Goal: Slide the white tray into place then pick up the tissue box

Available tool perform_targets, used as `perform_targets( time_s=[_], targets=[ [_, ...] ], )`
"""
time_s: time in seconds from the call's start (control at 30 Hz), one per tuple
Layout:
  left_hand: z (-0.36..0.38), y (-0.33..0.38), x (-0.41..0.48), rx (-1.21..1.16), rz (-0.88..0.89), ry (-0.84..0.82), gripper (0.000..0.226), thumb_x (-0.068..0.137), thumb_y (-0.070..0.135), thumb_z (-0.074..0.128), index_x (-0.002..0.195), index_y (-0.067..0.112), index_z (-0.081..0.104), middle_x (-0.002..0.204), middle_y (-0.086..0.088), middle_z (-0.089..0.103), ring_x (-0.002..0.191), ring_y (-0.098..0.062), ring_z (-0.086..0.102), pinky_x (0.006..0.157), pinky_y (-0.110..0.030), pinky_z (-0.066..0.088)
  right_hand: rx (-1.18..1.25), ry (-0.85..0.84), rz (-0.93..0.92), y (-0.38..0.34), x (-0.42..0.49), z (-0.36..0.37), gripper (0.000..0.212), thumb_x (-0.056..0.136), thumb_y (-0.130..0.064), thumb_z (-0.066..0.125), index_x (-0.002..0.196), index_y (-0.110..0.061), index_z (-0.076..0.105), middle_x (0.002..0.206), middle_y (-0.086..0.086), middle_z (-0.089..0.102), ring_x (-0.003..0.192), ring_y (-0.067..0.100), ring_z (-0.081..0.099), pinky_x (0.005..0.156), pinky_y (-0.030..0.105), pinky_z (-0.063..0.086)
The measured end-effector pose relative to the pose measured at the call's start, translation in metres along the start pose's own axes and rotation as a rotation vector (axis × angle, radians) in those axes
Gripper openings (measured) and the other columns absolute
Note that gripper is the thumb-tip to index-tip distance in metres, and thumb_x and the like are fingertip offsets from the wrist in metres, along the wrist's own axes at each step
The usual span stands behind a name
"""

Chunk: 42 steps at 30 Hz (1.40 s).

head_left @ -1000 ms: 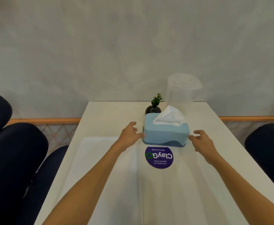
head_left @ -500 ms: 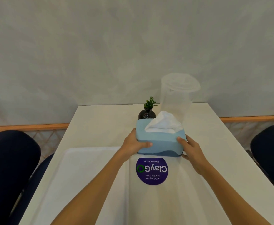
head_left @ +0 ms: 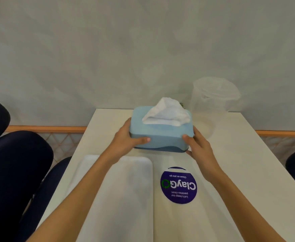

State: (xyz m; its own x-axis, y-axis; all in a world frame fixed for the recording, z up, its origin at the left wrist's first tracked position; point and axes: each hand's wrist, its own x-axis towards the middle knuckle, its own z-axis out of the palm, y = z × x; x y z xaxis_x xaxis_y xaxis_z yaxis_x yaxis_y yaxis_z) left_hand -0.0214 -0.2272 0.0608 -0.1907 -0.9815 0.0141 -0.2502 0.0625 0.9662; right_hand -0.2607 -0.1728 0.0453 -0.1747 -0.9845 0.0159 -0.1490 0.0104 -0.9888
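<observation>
Now my left hand is clamped on the left end of the tissue box, thumb laid along the near face and the other fingers wrapped round the far side, out of sight. My right hand grips the right end the same way, its thumb pressed on the near corner and a fingertip under the dark base. Between the two palms the box sits level; whether its base touches the table or hangs just above it I cannot tell. A white tissue stands crumpled out of the slot on top.

Nearer me, under my left forearm, the white tray lies flat on the table's left half, its far edge just short of the box. Beside the tray on the right is a round purple sticker, its lettering upside down to me. Beyond the box on the right stands a clear plastic jug, near the wall. A bit of green plant peeks out behind the tissue. Dark chairs flank the table on both sides.
</observation>
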Motion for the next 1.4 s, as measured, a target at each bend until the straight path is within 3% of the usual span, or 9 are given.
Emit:
perform_targets(
  time_s=[0.13,0.23,0.57,0.83,1.07,1.17,1.3,1.4],
  targets=[
    [-0.049,-0.026,0.01,0.013,-0.063,0.061,0.078,0.062,0.039,0.084,0.128,0.04,0.041,0.11,0.027,0.054,0.101,0.002,0.053,0.071,-0.016,0.047,-0.001,-0.029,0.061,0.002,0.028,0.06,0.055,0.091,-0.04,0.054,0.143,-0.036,0.036,0.128,-0.006,0.054,0.112,0.015,0.054,0.097,0.041,0.051],
    [-0.08,-0.047,0.021,-0.002,-0.126,0.08,0.072,0.062,0.036,0.086,0.121,0.04,0.044,0.108,0.026,0.055,0.099,0.003,0.053,0.069,-0.015,0.045,0.031,-0.084,0.112,0.009,0.047,0.1,0.052,0.09,-0.04,0.055,0.14,-0.035,0.039,0.125,-0.004,0.055,0.104,0.01,0.055,0.09,0.036,0.053],
    [-0.136,-0.086,0.079,-0.042,-0.179,0.04,0.07,0.066,0.026,0.084,0.125,0.026,0.047,0.116,0.008,0.059,0.106,-0.012,0.057,0.076,-0.021,0.049,-0.012,-0.093,0.179,0.017,0.107,0.171,0.051,0.088,-0.045,0.054,0.136,-0.032,0.042,0.119,-0.002,0.057,0.104,0.018,0.056,0.097,0.046,0.051],
    [-0.16,-0.1,0.116,-0.032,-0.175,0.011,0.068,0.065,0.028,0.084,0.123,0.03,0.048,0.106,0.02,0.059,0.095,0.001,0.056,0.061,-0.009,0.049,-0.054,-0.075,0.165,0.019,0.135,0.199,0.059,0.089,-0.048,0.052,0.142,-0.029,0.034,0.127,-0.002,0.052,0.111,0.02,0.053,0.099,0.044,0.05],
    [-0.166,-0.106,0.129,-0.011,-0.15,0.021,0.069,0.065,0.029,0.084,0.12,0.037,0.043,0.103,0.024,0.056,0.093,0.002,0.055,0.061,-0.008,0.046,-0.059,-0.059,0.174,0.014,0.147,0.21,0.059,0.09,-0.048,0.052,0.142,-0.026,0.033,0.131,0.002,0.051,0.109,0.019,0.051,0.097,0.041,0.05],
    [-0.166,-0.105,0.126,0.016,-0.134,0.024,0.075,0.067,0.025,0.084,0.128,0.033,0.041,0.105,0.023,0.054,0.096,-0.001,0.054,0.066,-0.014,0.046,-0.08,-0.089,0.189,0.01,0.145,0.208,0.06,0.091,-0.049,0.05,0.143,-0.026,0.032,0.136,0.003,0.05,0.11,0.019,0.05,0.1,0.041,0.048],
    [-0.165,-0.095,0.116,0.068,-0.129,0.054,0.068,0.071,0.023,0.081,0.123,0.035,0.039,0.104,0.023,0.052,0.101,-0.011,0.051,0.065,-0.014,0.045,-0.127,-0.165,0.245,0.005,0.134,0.198,0.068,0.091,-0.053,0.043,0.148,-0.022,0.023,0.148,0.006,0.038,0.126,0.024,0.044,0.105,0.043,0.04],
    [-0.151,-0.082,0.103,0.13,-0.123,0.259,0.081,0.079,0.017,0.073,0.144,0.022,0.025,0.132,0.006,0.047,0.12,-0.02,0.047,0.087,-0.024,0.046,-0.19,-0.159,0.274,-0.003,0.126,0.184,0.07,0.092,-0.054,0.041,0.149,-0.019,0.02,0.154,0.007,0.03,0.132,0.025,0.039,0.109,0.044,0.035]
  ],
)
